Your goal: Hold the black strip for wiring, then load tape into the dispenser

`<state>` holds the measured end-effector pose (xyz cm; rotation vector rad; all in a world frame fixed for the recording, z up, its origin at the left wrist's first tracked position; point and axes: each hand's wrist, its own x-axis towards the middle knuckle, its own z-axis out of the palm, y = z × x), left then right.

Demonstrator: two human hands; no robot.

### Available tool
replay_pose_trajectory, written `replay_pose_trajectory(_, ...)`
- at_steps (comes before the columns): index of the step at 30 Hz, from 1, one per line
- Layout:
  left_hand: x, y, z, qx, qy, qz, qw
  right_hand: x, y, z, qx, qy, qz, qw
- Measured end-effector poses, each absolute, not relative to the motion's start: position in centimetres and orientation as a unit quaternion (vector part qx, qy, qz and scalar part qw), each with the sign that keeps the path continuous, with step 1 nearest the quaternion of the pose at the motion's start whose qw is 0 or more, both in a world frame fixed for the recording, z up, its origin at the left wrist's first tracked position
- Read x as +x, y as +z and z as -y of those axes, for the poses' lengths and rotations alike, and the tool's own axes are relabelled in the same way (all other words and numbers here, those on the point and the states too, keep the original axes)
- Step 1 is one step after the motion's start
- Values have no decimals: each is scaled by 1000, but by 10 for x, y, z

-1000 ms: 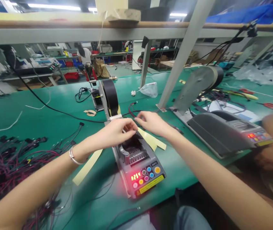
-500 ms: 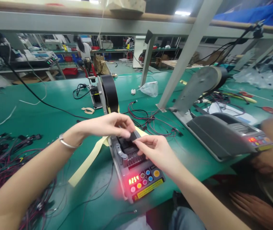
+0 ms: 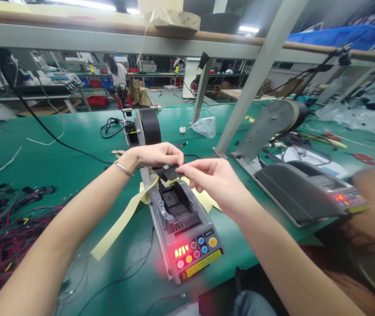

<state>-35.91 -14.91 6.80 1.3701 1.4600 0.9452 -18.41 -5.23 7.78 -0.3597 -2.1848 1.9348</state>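
Note:
Just behind the tape dispenser (image 3: 192,226), whose red display glows, both hands meet over a piece of black tape (image 3: 170,174). My right hand (image 3: 212,177) pinches its edge between thumb and fingers. My left hand (image 3: 161,154) is closed at the tape's upper end, the fingertips almost touching those of the right. A large black tape roll (image 3: 151,125) stands upright on a metal holder behind them. Pale yellow backing strip (image 3: 121,224) trails from the dispenser's left side, and more yellow strip (image 3: 205,198) lies on its right. The open slot of the dispenser is exposed.
Bundled dark cables (image 3: 19,219) cover the left of the green table (image 3: 124,267). A second dispenser (image 3: 302,188) stands at right, a co-worker's arm (image 3: 374,219) beside it. A slanted metal post (image 3: 259,79) rises between the machines. Red scissors (image 3: 365,159) lie far right.
Both hands have moved back and up from the dispenser's slot towards the roll, with black tape now between them. The view has shifted slightly.

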Motion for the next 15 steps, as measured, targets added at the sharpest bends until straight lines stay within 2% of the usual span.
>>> replay_pose_trajectory(4,-351,72,151,575,276,-611,468,-149,73,45,-68,600,796,-42)
replay_pose_trajectory(6,-344,68,149,579,232,-612,486,-125,63,40,-92,599,792,-76)
replay_pose_trajectory(12,-321,58,140,585,186,-551,565,-63,29,30,-177,567,804,-2)
replay_pose_trajectory(15,-309,64,137,586,185,-577,538,-47,13,25,-210,548,809,35)
